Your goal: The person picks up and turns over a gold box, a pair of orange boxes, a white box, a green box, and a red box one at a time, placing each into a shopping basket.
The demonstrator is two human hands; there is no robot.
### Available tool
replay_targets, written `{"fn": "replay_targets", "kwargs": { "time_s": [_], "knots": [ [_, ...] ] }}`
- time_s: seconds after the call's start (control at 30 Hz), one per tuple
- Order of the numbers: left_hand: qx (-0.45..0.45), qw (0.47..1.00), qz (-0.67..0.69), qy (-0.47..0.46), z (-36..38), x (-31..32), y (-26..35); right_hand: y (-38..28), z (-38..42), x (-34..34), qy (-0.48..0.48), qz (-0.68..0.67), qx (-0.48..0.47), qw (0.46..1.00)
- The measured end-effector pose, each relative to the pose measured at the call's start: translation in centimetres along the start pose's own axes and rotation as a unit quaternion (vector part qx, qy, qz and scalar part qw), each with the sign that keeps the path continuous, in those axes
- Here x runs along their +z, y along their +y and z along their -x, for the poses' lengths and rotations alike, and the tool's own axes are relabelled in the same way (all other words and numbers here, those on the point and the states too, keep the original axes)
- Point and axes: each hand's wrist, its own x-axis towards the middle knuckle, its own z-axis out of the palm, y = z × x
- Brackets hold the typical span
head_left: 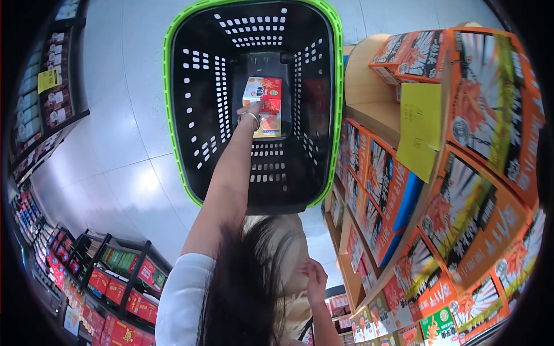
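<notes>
My left hand (252,109) reaches deep into a black shopping basket (199,124) with a bright green rim. Its fingers grip the left side of a red and white snack box (272,106), and a bracelet circles the wrist. Under and beside that hand, a second box (268,128) with a yellow edge shows near the basket floor. How the boxes overlap is partly hidden by my hand. My right hand (313,274) hangs beside my body near the beige clothing, its fingers loosely bent and nothing visible in them.
Close on the right, wooden shelving (372,109) holds orange snack boxes (490,86), with a yellow-green price tag (418,130) on its edge. Black racks (147,262) with red packages stand at lower left. Another display (55,86) stands at upper left, across the pale tiled floor (124,167).
</notes>
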Motion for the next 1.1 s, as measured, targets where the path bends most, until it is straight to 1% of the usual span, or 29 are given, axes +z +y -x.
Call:
{"fn": "replay_targets", "kwargs": {
  "time_s": [0.03, 0.07, 0.1, 0.13, 0.17, 0.23, 0.3, 0.37, 0.43, 0.5, 0.53, 0.57, 0.6, 0.67, 0.7, 0.77, 0.8, 0.87, 0.9, 0.97, 1.0, 1.03, 1.1],
  "knots": [
    [0.003, 1.0, 0.002, 0.0, -0.6, -0.8, -1.1, -0.4, 0.6, 0.0, -0.008, 0.008, 0.009, 1.0],
    [0.052, 0.995, -0.082, -0.015, -3.5, -1.3, -3.7, -1.0, 1.1, 0.0, -0.01, 0.006, 0.005, 1.0],
    [0.101, 0.98, -0.167, -0.028, -4.5, -2.0, -4.7, -1.7, 1.7, -0.1, -0.023, 0.033, 0.01, 0.999],
    [0.213, 0.949, -0.226, -0.059, -2.2, -3.7, -5.4, -2.2, 2.6, -0.2, -0.036, 0.059, 0.017, 0.997],
    [0.324, 0.899, -0.282, -0.089, 0.8, -5.8, -6.6, -2.2, 3.7, -0.4, -0.036, 0.052, 0.013, 0.998],
    [0.316, 0.829, -0.414, -0.202, 4.3, -8.3, -8.3, -2.4, 5.3, -0.8, -0.06, 0.028, 0.025, 0.997],
    [0.25, 0.85, -0.368, -0.284, 16.3, -11.8, -5.8, -3.9, 7.5, -0.8, -0.073, 0.028, 0.008, 0.997],
    [0.4, 0.795, -0.348, -0.294, 20.2, -14.6, -7.5, -5.0, 10.0, -1.1, -0.081, 0.024, -0.01, 0.996],
    [0.447, 0.805, -0.268, -0.285, 27.0, -17.5, -7.7, -5.4, 11.9, -1.5, -0.096, 0.066, -0.068, 0.991],
    [0.415, 0.825, -0.212, -0.318, 31.3, -20.3, -8.8, -6.3, 13.9, -2.2, -0.084, 0.042, -0.073, 0.993],
    [0.411, 0.817, -0.246, -0.32, 33.5, -21.8, -9.2, -6.1, 14.7, -2.7, -0.092, 0.047, -0.083, 0.991],
    [0.407, 0.807, -0.282, -0.322, 35.6, -23.3, -9.4, -5.9, 15.6, -3.2, -0.098, 0.051, -0.093, 0.989],
    [0.416, 0.789, -0.3, -0.34, 37.4, -25.0, -10.0, -5.9, 16.8, -3.7, -0.08, 0.025, -0.098, 0.992],
    [0.427, 0.747, -0.345, -0.375, 40.0, -27.6, -10.4, -6.3, 18.8, -5.1, -0.084, 0.068, -0.138, 0.984],
    [0.435, 0.728, -0.36, -0.389, 41.4, -28.1, -10.0, -6.1, 19.5, -5.9, -0.067, 0.045, -0.143, 0.986],
    [0.431, 0.72, -0.346, -0.421, 44.0, -29.9, -9.4, -5.5, 21.1, -7.0, -0.065, 0.055, -0.22, 0.972],
    [0.435, 0.703, -0.362, -0.43, 45.5, -30.5, -8.8, -5.8, 22.3, -7.6, -0.062, 0.049, -0.223, 0.972],
    [0.459, 0.689, -0.405, -0.388, 49.1, -30.3, -7.0, -6.8, 24.3, -8.7, -0.049, 0.029, -0.231, 0.971],
    [0.465, 0.674, -0.417, -0.394, 51.1, -30.1, -6.1, -7.3, 25.5, -9.1, -0.065, -0.027, -0.214, 0.974],
    [0.56, 0.605, -0.394, -0.405, 55.3, -28.9, -4.3, -8.8, 26.4, -10.6, -0.091, -0.129, -0.188, 0.97],
    [0.552, 0.58, -0.393, -0.453, 57.4, -28.5, -3.2, -8.8, 27.0, -10.8, -0.102, -0.178, -0.168, 0.964],
    [0.541, 0.552, -0.39, -0.501, 59.5, -27.6, -2.0, -9.3, 28.0, -11.0, -0.082, -0.202, -0.183, 0.959],
    [0.529, 0.528, -0.425, -0.51, 62.5, -25.9, -0.4, -10.1, 29.4, -11.7, -0.053, -0.239, -0.197, 0.949]
  ]
}}
